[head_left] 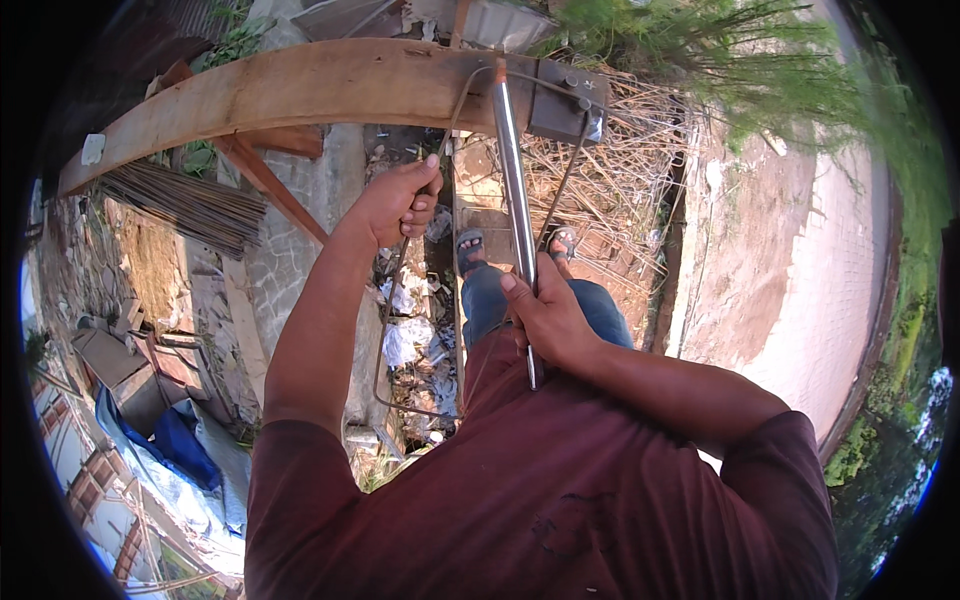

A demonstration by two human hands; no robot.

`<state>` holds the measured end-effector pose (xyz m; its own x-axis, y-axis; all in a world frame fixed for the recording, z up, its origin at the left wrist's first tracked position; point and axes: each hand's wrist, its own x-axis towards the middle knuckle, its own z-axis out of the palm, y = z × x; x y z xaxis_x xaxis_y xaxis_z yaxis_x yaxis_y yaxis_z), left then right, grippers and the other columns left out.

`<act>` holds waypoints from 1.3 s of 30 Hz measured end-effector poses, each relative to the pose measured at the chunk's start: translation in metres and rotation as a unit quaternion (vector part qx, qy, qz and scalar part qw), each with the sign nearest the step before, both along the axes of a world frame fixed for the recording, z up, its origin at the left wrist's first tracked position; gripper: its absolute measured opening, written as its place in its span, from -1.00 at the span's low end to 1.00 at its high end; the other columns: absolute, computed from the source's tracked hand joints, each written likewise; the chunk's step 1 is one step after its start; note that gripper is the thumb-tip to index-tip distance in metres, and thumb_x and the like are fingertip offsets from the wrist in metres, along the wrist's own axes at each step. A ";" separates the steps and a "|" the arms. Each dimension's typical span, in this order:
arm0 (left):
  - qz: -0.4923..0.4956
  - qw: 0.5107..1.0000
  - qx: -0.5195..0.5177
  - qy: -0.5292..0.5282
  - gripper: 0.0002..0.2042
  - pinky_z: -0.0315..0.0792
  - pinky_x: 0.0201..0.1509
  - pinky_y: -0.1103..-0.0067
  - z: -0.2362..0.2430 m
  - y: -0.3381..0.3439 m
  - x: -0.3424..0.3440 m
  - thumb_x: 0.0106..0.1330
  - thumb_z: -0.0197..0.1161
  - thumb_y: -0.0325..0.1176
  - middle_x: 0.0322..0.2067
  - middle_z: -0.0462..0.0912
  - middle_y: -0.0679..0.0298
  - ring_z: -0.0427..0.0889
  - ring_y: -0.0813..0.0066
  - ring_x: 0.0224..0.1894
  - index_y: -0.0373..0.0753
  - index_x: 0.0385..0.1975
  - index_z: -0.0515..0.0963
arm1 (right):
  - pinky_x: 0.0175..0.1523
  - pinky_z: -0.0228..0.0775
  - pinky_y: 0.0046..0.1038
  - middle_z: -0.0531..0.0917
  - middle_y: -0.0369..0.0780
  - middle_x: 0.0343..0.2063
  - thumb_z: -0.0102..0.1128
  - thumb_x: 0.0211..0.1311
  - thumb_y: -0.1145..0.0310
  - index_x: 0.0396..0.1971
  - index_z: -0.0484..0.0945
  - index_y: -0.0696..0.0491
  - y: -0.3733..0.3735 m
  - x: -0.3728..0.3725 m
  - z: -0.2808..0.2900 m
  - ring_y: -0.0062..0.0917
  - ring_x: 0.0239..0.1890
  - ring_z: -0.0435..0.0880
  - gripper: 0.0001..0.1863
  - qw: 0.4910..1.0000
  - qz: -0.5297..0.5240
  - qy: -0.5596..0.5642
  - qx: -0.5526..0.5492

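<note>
My left hand (400, 200) is closed around one side of a thin steel rod (393, 300) bent into an angular loop. One bend lies at the lower left, beside my shirt. The far part of the loop lies over a dark metal block with pegs (562, 105) on the end of a wooden beam (300, 88). My right hand (555, 315) is wrapped around the lower part of a straight, shiny metal pipe (517, 190). The pipe's reddish far tip rests at the beam, next to the block. Another side of the rod runs from the pegs toward my right hand, where its end is hidden.
A slanting wooden brace (265, 180) supports the beam. Behind it lies a bundle of thin rods (185, 205). Scattered rod offcuts (620, 170) and litter (405, 340) cover the ground around my feet. Green branches (720, 70) hang at the far right, over a pale paved strip (825, 270).
</note>
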<state>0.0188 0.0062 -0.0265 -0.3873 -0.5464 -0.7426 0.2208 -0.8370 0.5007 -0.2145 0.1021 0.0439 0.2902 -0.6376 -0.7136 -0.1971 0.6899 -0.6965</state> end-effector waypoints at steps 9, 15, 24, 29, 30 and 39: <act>0.065 0.986 -0.067 -0.141 -0.62 -0.02 -0.73 0.66 0.008 -0.001 -0.024 0.41 -0.03 0.00 -0.75 0.17 0.46 0.06 0.68 -0.80 -0.16 -0.51 0.32 | -0.59 0.37 -0.52 0.43 -0.28 -0.57 0.01 0.37 0.28 -0.20 0.21 0.06 0.006 0.036 -0.008 -0.61 -0.67 0.46 -0.77 0.979 -0.077 -0.186 -0.032; 0.067 0.932 -0.134 -0.331 -0.61 0.00 -0.76 0.61 0.007 0.008 -0.034 0.39 0.00 -0.01 -0.76 0.21 0.45 0.10 0.65 -0.81 -0.19 -0.56 0.35 | -0.57 0.35 -0.58 0.41 -0.31 -0.56 0.02 0.36 0.34 -0.26 0.24 0.07 -0.012 -0.009 0.015 -0.68 -0.66 0.44 -0.82 0.951 0.019 -0.280 -0.132; 0.031 0.927 -0.103 -0.360 -0.60 0.01 -0.75 0.63 0.042 -0.004 -0.029 0.39 0.01 0.02 -0.75 0.23 0.46 0.10 0.67 -0.80 -0.19 -0.53 0.38 | -0.50 0.25 -0.39 0.41 -0.23 -0.70 0.14 0.27 0.20 -0.36 0.37 0.13 -0.063 -0.262 -0.021 -0.54 -0.67 0.38 -0.71 0.890 0.109 0.224 -0.383; 0.043 0.923 -0.104 -0.368 -0.61 0.01 -0.75 0.63 0.023 -0.001 -0.031 0.39 0.00 0.02 -0.75 0.23 0.46 0.10 0.68 -0.79 -0.19 -0.51 0.37 | -0.48 0.28 -0.34 0.47 -0.13 -0.73 0.16 0.24 0.08 -0.41 0.43 0.12 -0.043 -0.333 -0.027 -0.38 -0.65 0.46 -0.64 0.904 0.095 0.305 -0.283; 0.051 0.928 -0.097 -0.357 -0.61 0.01 -0.75 0.64 0.018 0.000 -0.031 0.39 0.01 0.02 -0.75 0.23 0.46 0.10 0.68 -0.80 -0.19 -0.51 0.37 | -0.48 0.28 -0.32 0.47 -0.12 -0.73 0.15 0.24 0.08 -0.40 0.43 0.12 -0.045 -0.333 -0.024 -0.35 -0.64 0.47 -0.64 0.896 0.089 0.297 -0.318; 0.047 0.926 -0.097 -0.361 -0.61 0.03 -0.77 0.67 0.037 -0.006 -0.032 0.38 0.02 0.01 -0.75 0.24 0.45 0.10 0.69 -0.82 -0.19 -0.52 0.37 | -0.35 0.32 -0.11 0.51 0.04 -0.67 0.11 0.23 -0.02 -0.37 0.39 0.11 -0.080 -0.281 -0.002 -0.02 -0.49 0.56 -0.57 0.830 0.223 0.355 -0.367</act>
